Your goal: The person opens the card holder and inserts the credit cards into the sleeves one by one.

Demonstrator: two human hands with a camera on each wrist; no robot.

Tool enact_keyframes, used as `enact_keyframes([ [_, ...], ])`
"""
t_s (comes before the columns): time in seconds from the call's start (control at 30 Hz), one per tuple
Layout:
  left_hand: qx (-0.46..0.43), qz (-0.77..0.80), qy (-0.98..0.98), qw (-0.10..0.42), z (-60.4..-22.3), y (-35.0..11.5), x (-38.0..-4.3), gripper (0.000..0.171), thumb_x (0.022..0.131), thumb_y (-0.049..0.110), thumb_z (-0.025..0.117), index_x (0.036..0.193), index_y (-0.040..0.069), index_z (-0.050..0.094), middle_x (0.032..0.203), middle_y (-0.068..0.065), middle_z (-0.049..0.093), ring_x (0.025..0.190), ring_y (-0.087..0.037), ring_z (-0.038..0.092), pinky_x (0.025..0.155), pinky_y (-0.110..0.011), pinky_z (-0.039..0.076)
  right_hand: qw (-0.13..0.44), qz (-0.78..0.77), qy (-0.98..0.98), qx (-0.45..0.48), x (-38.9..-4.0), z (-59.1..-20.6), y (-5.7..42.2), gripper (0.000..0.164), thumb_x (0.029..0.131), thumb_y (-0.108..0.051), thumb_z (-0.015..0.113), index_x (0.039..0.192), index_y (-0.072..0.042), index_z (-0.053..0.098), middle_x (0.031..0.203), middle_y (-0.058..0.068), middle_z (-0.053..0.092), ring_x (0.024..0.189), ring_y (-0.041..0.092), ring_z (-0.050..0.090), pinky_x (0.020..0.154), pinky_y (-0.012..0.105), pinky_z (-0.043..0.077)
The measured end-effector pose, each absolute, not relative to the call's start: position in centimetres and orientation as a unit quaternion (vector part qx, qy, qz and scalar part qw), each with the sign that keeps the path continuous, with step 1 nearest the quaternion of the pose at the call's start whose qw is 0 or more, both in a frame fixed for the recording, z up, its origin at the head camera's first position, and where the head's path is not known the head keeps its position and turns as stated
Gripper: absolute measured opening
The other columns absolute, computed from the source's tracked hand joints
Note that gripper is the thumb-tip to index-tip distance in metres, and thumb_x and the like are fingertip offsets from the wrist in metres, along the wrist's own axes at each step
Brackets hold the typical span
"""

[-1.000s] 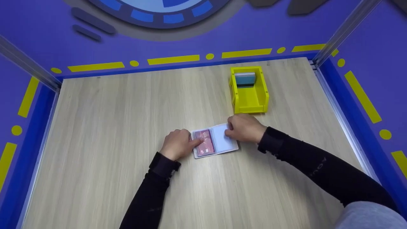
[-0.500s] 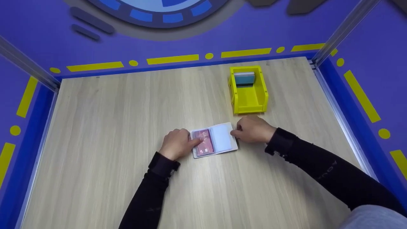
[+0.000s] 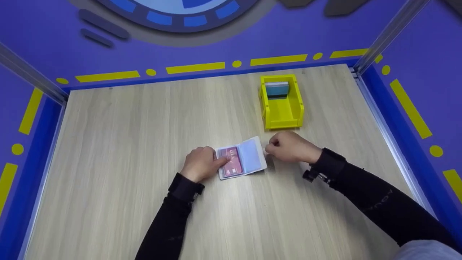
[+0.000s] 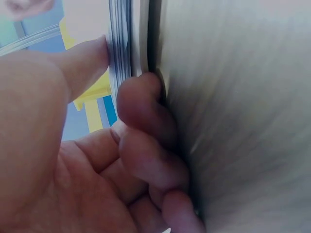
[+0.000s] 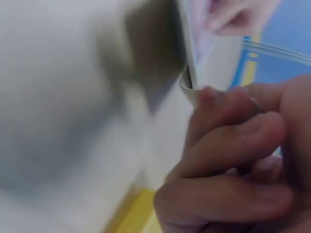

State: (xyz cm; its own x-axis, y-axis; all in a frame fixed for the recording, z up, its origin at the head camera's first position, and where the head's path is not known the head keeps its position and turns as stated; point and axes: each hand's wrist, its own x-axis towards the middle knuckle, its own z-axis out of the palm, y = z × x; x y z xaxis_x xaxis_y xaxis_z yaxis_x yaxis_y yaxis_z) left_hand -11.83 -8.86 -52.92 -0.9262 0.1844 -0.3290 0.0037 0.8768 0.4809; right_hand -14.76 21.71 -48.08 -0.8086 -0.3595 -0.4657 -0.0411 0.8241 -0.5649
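A card holder with a pale cover and clear sleeves lies spread open at the middle of the table. Its left side carries a red card, and its right side is raised at a slant. My left hand grips the left edge, thumb over the red card and fingers curled at the underside, as the left wrist view shows beside the stacked sleeves. At the right edge my right hand pinches a narrow pale tab, which bends from the cover to the fingertips in the right wrist view.
Beyond the right hand stands a yellow bin holding a few upright cards, the front one teal with a dark stripe. Blue-purple walls border the wooden table at the back and sides.
My right hand has moved from the right sleeve out to the tab past the edge. The holder's right side has lifted and swung slightly left. My left hand has stayed in place.
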Motion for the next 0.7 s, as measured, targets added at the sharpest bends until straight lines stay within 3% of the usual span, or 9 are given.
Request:
enact_keyframes([
  [0.13, 0.054, 0.241, 0.953, 0.175, -53.1, -8.9, -11.8, 0.059, 0.099, 0.062, 0.076, 0.067, 0.017, 0.053, 0.07, 0.0, 0.051, 0.066, -0.02, 0.048, 0.059, -0.036, 0.036, 0.262, -0.348, 0.887, -0.152, -14.5, -47.2, 20.4, 0.04, 0.11, -0.029, 0.059, 0.072, -0.018, 0.056, 0.067, -0.005, 0.046, 0.062, 0.015, 0.044, 0.058, 0.028, 0.034],
  [0.27, 0.057, 0.25, 0.952, 0.168, -53.3, -8.9, -11.8, 0.058, 0.099, 0.061, 0.076, 0.067, 0.018, 0.052, 0.07, 0.0, 0.052, 0.064, -0.02, 0.049, 0.057, -0.036, 0.036, 0.265, -0.408, 0.851, -0.197, -14.4, -47.4, 18.4, 0.037, 0.114, -0.026, 0.057, 0.08, -0.011, 0.062, 0.07, -0.005, 0.052, 0.064, 0.014, 0.049, 0.06, 0.027, 0.039],
  [0.37, 0.061, 0.254, 0.952, 0.158, -53.4, -8.9, -11.8, 0.058, 0.1, 0.058, 0.075, 0.066, 0.019, 0.049, 0.068, 0.0, 0.05, 0.062, -0.02, 0.048, 0.056, -0.036, 0.035, 0.263, -0.437, 0.833, -0.216, -14.3, -48.2, 16.5, 0.035, 0.113, -0.025, 0.056, 0.081, -0.012, 0.061, 0.071, -0.007, 0.053, 0.066, 0.012, 0.05, 0.061, 0.025, 0.041],
  [0.5, 0.07, 0.254, 0.953, 0.151, -53.5, -8.9, -11.8, 0.058, 0.101, 0.053, 0.075, 0.064, 0.02, 0.042, 0.066, 0.003, 0.044, 0.06, -0.018, 0.045, 0.054, -0.035, 0.033, 0.253, -0.47, 0.815, -0.224, -14.3, -49.5, 14.4, 0.034, 0.111, -0.023, 0.056, 0.077, -0.018, 0.055, 0.071, -0.008, 0.048, 0.067, 0.011, 0.048, 0.061, 0.024, 0.038],
  [0.7, 0.073, 0.244, 0.954, 0.158, -53.3, -8.9, -12.1, 0.056, 0.101, 0.042, 0.072, 0.062, 0.021, 0.038, 0.063, 0.006, 0.038, 0.057, -0.016, 0.041, 0.054, -0.034, 0.031, 0.276, -0.518, 0.783, -0.206, -14.4, -51.4, 13.1, 0.035, 0.114, -0.021, 0.053, 0.081, -0.01, 0.058, 0.07, -0.004, 0.053, 0.064, 0.011, 0.049, 0.06, 0.023, 0.037],
])
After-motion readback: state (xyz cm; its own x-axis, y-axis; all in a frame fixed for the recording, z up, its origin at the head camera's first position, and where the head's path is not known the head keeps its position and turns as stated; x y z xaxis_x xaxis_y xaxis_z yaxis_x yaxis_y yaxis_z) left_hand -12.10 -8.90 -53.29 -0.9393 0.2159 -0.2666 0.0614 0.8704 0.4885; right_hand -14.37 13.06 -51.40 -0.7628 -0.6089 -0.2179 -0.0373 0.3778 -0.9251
